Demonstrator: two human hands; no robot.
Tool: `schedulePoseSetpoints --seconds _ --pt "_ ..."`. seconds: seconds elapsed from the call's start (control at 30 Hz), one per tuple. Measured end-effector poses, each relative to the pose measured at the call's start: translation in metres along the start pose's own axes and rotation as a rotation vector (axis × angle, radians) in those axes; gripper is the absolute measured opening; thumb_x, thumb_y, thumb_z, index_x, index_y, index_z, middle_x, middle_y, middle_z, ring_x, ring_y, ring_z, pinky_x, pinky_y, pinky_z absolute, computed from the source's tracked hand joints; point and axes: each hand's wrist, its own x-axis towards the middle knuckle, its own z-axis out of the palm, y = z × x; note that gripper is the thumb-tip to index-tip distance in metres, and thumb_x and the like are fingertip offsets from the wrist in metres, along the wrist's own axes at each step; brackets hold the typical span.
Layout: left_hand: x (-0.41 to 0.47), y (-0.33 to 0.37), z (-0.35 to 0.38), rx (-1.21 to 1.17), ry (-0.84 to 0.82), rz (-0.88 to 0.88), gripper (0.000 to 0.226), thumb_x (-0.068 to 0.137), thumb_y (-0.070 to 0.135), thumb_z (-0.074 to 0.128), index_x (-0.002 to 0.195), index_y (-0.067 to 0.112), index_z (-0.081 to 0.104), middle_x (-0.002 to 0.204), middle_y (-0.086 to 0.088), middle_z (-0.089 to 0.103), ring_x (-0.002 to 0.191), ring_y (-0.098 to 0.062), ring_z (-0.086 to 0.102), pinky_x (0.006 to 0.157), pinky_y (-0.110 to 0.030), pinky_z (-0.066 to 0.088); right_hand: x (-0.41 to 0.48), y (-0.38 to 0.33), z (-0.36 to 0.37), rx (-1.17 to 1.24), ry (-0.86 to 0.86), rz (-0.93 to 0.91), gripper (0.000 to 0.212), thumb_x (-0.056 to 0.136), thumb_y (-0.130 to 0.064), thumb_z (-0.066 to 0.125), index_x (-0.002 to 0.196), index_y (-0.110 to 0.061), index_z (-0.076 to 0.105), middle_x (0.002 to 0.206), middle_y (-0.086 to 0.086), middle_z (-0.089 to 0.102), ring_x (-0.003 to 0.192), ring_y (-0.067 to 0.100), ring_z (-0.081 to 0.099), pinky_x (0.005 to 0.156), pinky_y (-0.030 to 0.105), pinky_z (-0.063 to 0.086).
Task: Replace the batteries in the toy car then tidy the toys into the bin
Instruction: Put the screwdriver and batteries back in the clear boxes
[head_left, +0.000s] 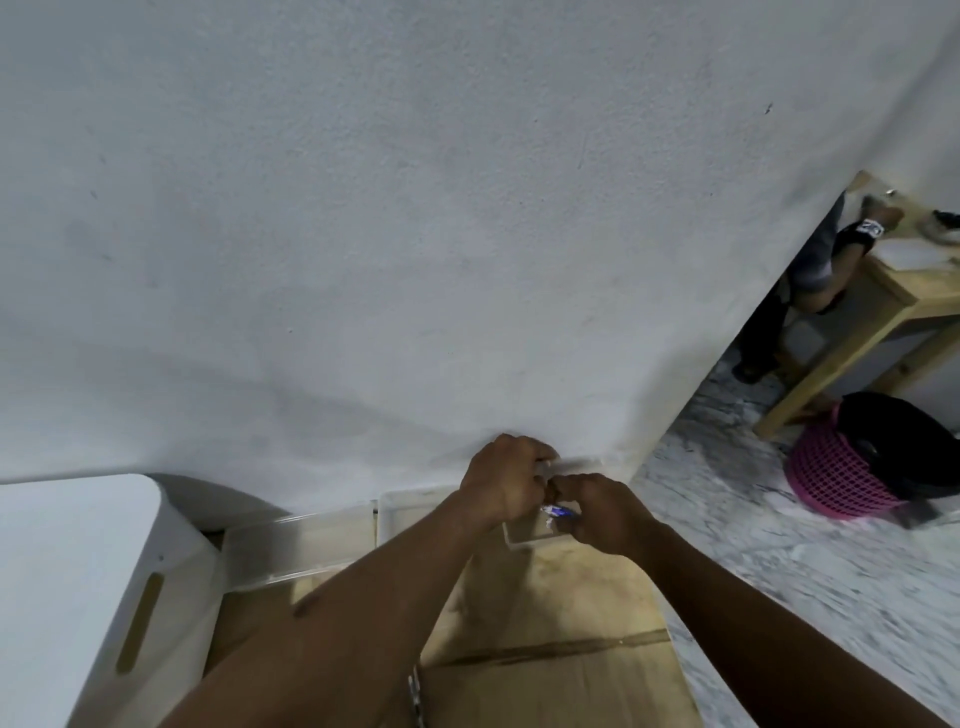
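Both my hands meet low in the head view, close to the white wall. My left hand (506, 480) is curled shut around something small and pale that its fingers mostly hide. My right hand (597, 512) pinches a small blue and white item (558, 512), too blurred to name. Under the hands stands a clear plastic bin (405, 512) against the wall, with a second clear bin (291, 551) to its left. What the bins hold is hidden. No toy car is in view.
Flat brown cardboard (561, 623) lies under my arms. A white box with a slot handle (104, 587) stands at the left. At the right are a pink laundry basket (841, 473), a wooden table (883, 306) and another person's legs (769, 322) on the marbled floor.
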Motion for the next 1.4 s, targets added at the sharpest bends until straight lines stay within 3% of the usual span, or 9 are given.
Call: schedulePoseSetpoints --seconds 0.2,0.27,0.33,0.47,0.67,0.93,1.2,1.3,1.4 --pt "-0.010 0.000 0.003 0.061 -0.021 0.029 0.047 0.085 0.020 0.066 0.131 0.030 0.063 0.131 0.008 0.064 0.123 -0.017 0.053 0.099 -0.028 0.043 -0.046 0.002 -0.011 0.048 0.389 -0.191 0.013 0.086 -0.028 0.062 0.096 -0.025 0.071 0.090 -0.009 0.070 0.081 0.012 0.066 0.064 0.028 0.056" --pt "-0.016 0.000 0.007 0.116 -0.018 0.032 0.045 0.087 0.027 0.065 0.132 0.033 0.061 0.133 0.009 0.062 0.123 -0.017 0.053 0.098 -0.027 0.041 -0.066 0.001 -0.014 -0.015 0.593 -0.259 0.009 0.085 -0.025 0.061 0.088 -0.023 0.069 0.077 -0.009 0.062 0.071 0.012 0.060 0.048 0.026 0.049" --pt "-0.023 -0.001 0.013 0.172 -0.025 0.057 0.045 0.087 0.030 0.065 0.131 0.034 0.061 0.134 0.010 0.062 0.122 -0.017 0.055 0.097 -0.026 0.042 -0.076 0.003 -0.019 -0.052 0.717 -0.245 0.009 0.082 -0.021 0.067 0.091 -0.019 0.069 0.080 -0.005 0.060 0.075 0.014 0.056 0.046 0.024 0.046" --pt "-0.033 -0.004 0.027 0.302 -0.065 0.143 0.046 0.087 0.029 0.064 0.132 0.033 0.060 0.134 0.010 0.060 0.122 -0.018 0.054 0.092 -0.031 0.044 -0.072 0.015 -0.015 -0.156 0.559 -0.196 0.035 0.082 -0.034 0.071 0.114 -0.022 0.066 0.106 -0.001 0.061 0.097 0.018 0.055 0.076 0.027 0.044" --pt "-0.038 -0.013 0.043 0.528 -0.142 0.220 0.045 0.094 0.039 0.054 0.137 0.027 0.054 0.138 0.004 0.053 0.122 -0.020 0.047 0.090 -0.041 0.050 -0.059 0.027 0.002 -0.113 0.253 -0.189 0.038 0.073 -0.020 0.077 0.108 -0.025 0.064 0.106 -0.007 0.059 0.093 0.017 0.056 0.074 0.026 0.041" --pt "-0.040 -0.017 0.057 0.588 -0.089 0.236 0.041 0.092 0.037 0.055 0.130 0.022 0.058 0.129 0.000 0.056 0.112 -0.024 0.054 0.091 -0.043 0.047 -0.048 0.030 0.007 -0.200 0.242 -0.213 0.040 0.070 -0.017 0.086 0.103 -0.023 0.065 0.103 -0.006 0.062 0.089 0.016 0.058 0.061 0.026 0.054" --pt "-0.059 -0.017 0.047 0.438 -0.114 0.248 0.048 0.089 0.029 0.064 0.136 0.020 0.056 0.139 -0.003 0.055 0.123 -0.024 0.053 0.099 -0.045 0.047 -0.052 0.014 0.005 -0.238 0.303 -0.134 0.040 0.066 -0.022 0.087 0.101 -0.024 0.067 0.096 -0.006 0.064 0.081 0.015 0.061 0.060 0.021 0.041" --pt "-0.079 -0.032 0.021 0.369 -0.050 0.257 0.043 0.084 0.037 0.057 0.124 0.024 0.067 0.127 -0.001 0.065 0.113 -0.023 0.059 0.094 -0.044 0.048 -0.061 -0.018 0.009 -0.181 0.417 -0.127 0.032 0.065 -0.016 0.079 0.095 -0.020 0.069 0.091 -0.003 0.067 0.081 0.021 0.063 0.067 0.034 0.048" --pt "-0.103 -0.057 -0.016 0.386 0.074 0.106 0.039 0.089 0.032 0.050 0.124 0.025 0.065 0.122 0.000 0.065 0.112 -0.023 0.058 0.091 -0.039 0.046 -0.076 -0.075 0.031 0.029 0.389 -0.148 0.017 0.067 -0.019 0.069 0.084 -0.023 0.066 0.077 -0.005 0.066 0.069 0.019 0.063 0.062 0.032 0.052"
